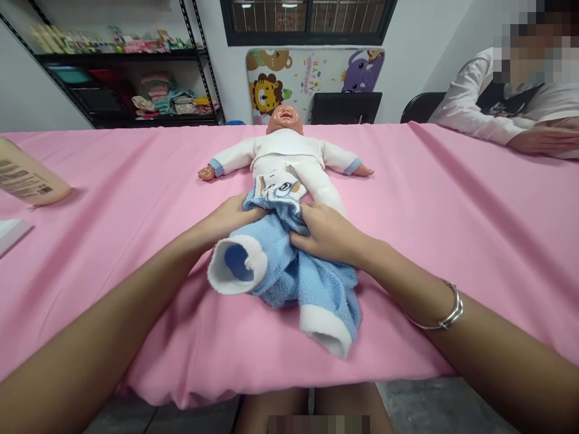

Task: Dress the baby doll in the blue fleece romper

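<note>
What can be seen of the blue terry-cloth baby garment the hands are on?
The blue terry-cloth baby garment looks soft and fluffy. It has two tubular ends with white cuffs: one gapes open, showing blue inside, and the other lies flattened. A white printed panel at its far end lies on the doll's white trousers. The rest lies bunched on the pink tablecloth, gathered at the middle by the left hand and right hand.

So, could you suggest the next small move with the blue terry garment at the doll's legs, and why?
Perhaps smooth the blue terry garment flat with the right hand, since the cloth looks bunched under it and the left hand.
</note>
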### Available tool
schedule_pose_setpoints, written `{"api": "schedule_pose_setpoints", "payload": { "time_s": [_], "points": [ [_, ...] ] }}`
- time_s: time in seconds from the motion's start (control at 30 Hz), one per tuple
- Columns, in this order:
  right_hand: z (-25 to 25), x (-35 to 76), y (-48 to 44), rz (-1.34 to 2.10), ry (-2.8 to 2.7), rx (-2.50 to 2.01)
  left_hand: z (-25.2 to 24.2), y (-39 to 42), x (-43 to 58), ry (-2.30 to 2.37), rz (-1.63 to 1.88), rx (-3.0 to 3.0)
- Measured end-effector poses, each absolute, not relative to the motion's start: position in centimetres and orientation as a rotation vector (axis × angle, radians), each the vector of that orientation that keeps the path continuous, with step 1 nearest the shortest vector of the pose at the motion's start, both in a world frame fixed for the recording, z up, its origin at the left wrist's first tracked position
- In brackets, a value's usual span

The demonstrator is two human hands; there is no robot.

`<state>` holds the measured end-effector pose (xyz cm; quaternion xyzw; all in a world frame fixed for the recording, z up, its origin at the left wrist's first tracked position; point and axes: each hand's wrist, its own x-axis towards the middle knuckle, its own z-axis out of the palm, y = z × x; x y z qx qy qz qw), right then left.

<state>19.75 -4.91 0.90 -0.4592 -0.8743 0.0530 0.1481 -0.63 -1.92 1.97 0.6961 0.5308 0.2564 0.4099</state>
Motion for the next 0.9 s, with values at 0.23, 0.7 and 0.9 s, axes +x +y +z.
{"api": "schedule_pose_setpoints", "payload": {
  "time_s": [0.23,0.7,0.9],
  "points": [
    [1.5,20.2,-4.4,0.621,-2.004,-1.036,1.6,-1.8,-0.9,1.014,0.811,1.55],
    [1.9,20.5,-4.4,1.363,-1.421,-1.057,1.8,-2.7,0.1,1.028,1.112,1.645],
    [2.1,20.5,-4.7,1.289,-1.731,-1.044,1.1,-1.0,-0.7,1.085,1.163,1.609]
  ]
}}
